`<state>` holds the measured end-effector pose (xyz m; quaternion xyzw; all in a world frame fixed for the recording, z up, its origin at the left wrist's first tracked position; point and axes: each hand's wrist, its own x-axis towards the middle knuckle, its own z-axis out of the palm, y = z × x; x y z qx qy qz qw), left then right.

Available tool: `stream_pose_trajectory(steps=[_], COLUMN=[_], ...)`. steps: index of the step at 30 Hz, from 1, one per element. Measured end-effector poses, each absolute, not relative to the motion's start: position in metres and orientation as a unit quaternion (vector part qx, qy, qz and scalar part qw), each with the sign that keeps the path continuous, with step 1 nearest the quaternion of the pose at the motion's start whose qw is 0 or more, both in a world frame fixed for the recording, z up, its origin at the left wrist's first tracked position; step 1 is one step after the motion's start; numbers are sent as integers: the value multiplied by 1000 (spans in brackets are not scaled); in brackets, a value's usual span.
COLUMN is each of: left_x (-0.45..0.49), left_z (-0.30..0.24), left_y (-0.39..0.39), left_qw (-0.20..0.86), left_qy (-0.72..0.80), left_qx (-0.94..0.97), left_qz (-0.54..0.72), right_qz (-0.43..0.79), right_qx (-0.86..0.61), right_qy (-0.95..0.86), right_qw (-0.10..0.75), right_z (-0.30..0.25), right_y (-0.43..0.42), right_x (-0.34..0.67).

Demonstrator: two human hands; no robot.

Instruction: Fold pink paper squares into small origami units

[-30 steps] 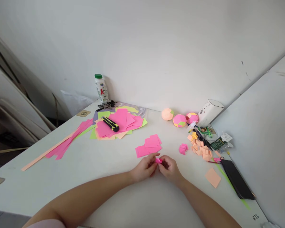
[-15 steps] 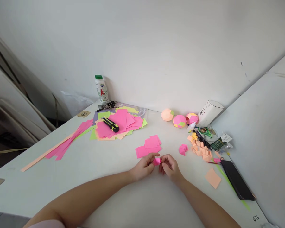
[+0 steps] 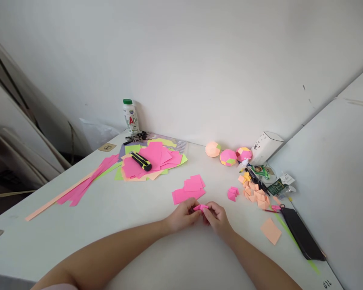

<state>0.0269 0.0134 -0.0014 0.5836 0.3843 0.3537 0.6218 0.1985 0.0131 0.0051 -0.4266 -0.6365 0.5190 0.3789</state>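
Note:
A small folded piece of pink paper (image 3: 201, 207) is pinched between my two hands above the white table. My left hand (image 3: 186, 215) grips its left end with closed fingers. Thumb and fingers of my right hand (image 3: 217, 218) close on its right end; some right fingertips are hidden beneath the paper. Just beyond my left hand lie several flat pink paper pieces (image 3: 189, 189). Farther right, a small cluster of folded pink pieces (image 3: 232, 193) rests on the table, close to a heap of folded peach pieces (image 3: 255, 193).
Back left, a box cutter (image 3: 141, 161) lies on a pile of coloured paper (image 3: 157, 157), near paper strips (image 3: 87, 183), keys (image 3: 137, 137) and a bottle (image 3: 130, 117). Paper balls (image 3: 228, 157) sit by the wall beside a white tube (image 3: 266, 148). A black pouch (image 3: 302, 233) lies at right.
The pink paper has turned from a visible flat face to a narrow folded shape. My right fingers have closed in on it, and the view has tilted slightly upward.

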Motion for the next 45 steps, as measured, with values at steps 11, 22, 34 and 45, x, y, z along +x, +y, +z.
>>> stream_pose_trajectory(steps=[11,22,34,45], left_x=[25,20,20,21], left_z=[-5,-2,-3,-1], left_y=[28,30,27,18], left_qw=[703,719,708,663], left_qy=[352,316,314,329], left_qx=[461,497,537,588], left_qz=[411,370,333,326], right_qz=[497,340,442,540], right_qx=[-373,-332,-386,-436], right_qy=[-672,-757,-683,-587], right_qw=[403,449,435,417], right_z=[-2,-3,-1,-4], right_y=[9,13,13,17], right_x=[200,196,196,197])
